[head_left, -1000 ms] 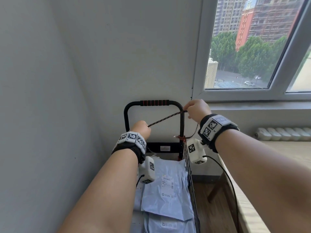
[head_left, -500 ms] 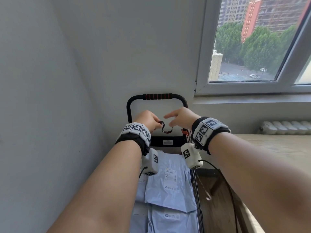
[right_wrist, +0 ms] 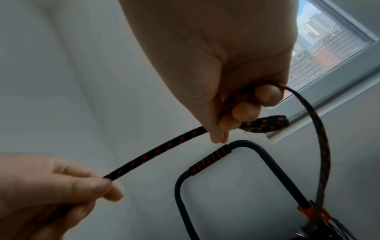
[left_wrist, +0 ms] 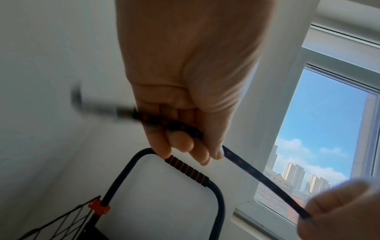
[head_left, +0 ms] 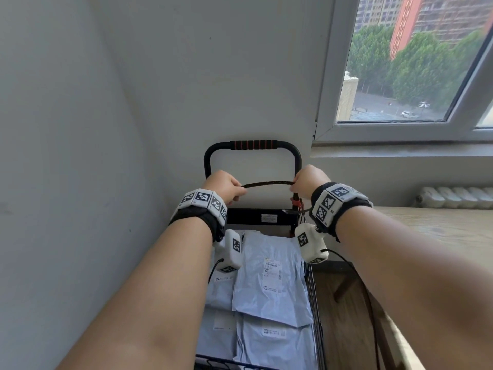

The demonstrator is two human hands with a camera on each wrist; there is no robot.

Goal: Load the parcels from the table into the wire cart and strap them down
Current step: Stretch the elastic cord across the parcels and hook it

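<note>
Several pale blue-grey parcels [head_left: 269, 279] lie stacked in the black wire cart [head_left: 316, 313] below my arms. A black cord with orange flecks [head_left: 266, 183] is stretched level between my two hands, in front of the cart's handle [head_left: 253, 144]. My left hand [head_left: 226, 186] grips one end of the cord [left_wrist: 170, 125] in a fist; a blurred hook end sticks out past it. My right hand [head_left: 309, 180] holds the other part of the cord [right_wrist: 156, 150], which loops down to an orange clip [right_wrist: 306, 212] on the cart frame.
The cart stands in a corner, with a grey wall [head_left: 80, 129] to the left and behind it. A wooden table [head_left: 440, 231] runs along the right under a window [head_left: 410, 62]. White bottles [head_left: 458, 196] line the table's far edge. Wood floor [head_left: 344, 316] shows between cart and table.
Half a second ago my hands were close together with the cord slack in a small loop. They have moved apart, and the cord is now pulled straight between them.
</note>
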